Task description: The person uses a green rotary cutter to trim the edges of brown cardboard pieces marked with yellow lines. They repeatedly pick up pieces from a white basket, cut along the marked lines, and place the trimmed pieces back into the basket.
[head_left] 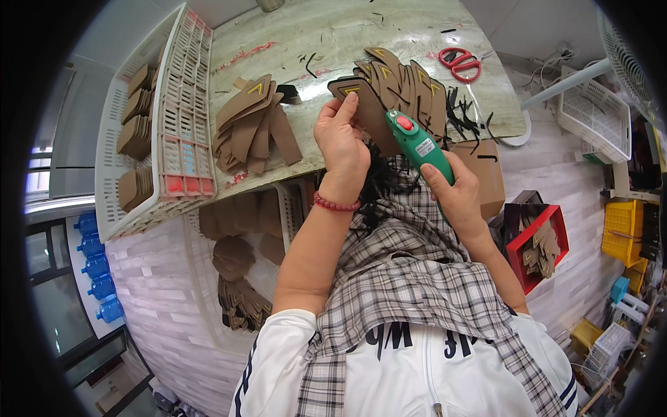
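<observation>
Between the thumb and fingers of my left hand (342, 137) is a flat brown panel (372, 115) with a dark edge and a yellow V mark. My right hand (455, 191) grips a green handheld power cutter (415, 141) with a red button. The cutter's head lies against or right beside the panel's right edge; its blade is hidden. Just beyond my hands, a fanned pile of similar brown panels (422, 97) lies on the table (306, 31). Another heap of panels (246, 132) rests to the left. Black strips hang over my plaid apron (410, 243) below the held panel.
A white plastic crate (184, 104) with stacked brown panels stands at the left. Red-handled scissors (460, 66) lie at the far right of the table, near black scraps (462, 115). A red box (514, 244) of panels is on the right, and a fan (629, 62) stands beyond.
</observation>
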Action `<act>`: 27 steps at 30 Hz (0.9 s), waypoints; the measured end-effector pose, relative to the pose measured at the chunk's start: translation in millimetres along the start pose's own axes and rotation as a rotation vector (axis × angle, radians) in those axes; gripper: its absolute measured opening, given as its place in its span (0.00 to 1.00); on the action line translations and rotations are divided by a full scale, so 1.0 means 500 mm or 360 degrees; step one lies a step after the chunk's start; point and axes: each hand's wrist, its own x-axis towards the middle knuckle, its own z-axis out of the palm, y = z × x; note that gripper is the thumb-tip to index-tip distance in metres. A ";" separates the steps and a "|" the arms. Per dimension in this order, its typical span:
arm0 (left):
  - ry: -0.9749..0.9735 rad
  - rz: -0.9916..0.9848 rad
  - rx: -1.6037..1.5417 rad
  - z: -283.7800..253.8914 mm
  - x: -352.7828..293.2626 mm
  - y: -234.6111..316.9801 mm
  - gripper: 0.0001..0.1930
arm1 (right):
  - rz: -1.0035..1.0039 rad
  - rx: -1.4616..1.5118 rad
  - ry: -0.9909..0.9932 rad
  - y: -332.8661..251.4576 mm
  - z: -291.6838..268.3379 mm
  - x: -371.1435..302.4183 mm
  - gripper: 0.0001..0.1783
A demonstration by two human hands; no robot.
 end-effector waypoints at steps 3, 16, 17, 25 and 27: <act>0.0022 -0.0050 0.0021 0.000 -0.004 -0.007 0.06 | -0.0003 -0.0015 0.0016 0.003 -0.002 0.001 0.20; -0.0113 -0.0149 0.0168 -0.003 -0.029 -0.011 0.04 | 0.0000 0.0045 0.0034 0.002 -0.009 0.012 0.20; -0.0121 -0.0157 0.0196 -0.006 -0.029 -0.009 0.04 | 0.0007 0.0047 0.0034 0.000 -0.009 0.011 0.20; -0.0199 0.0133 0.0449 -0.013 -0.013 0.004 0.06 | 0.0006 -0.0016 -0.0002 0.001 -0.019 0.008 0.21; -0.0215 0.0192 0.0538 -0.011 -0.012 0.014 0.07 | 0.0004 -0.0003 -0.0011 0.003 -0.018 0.006 0.21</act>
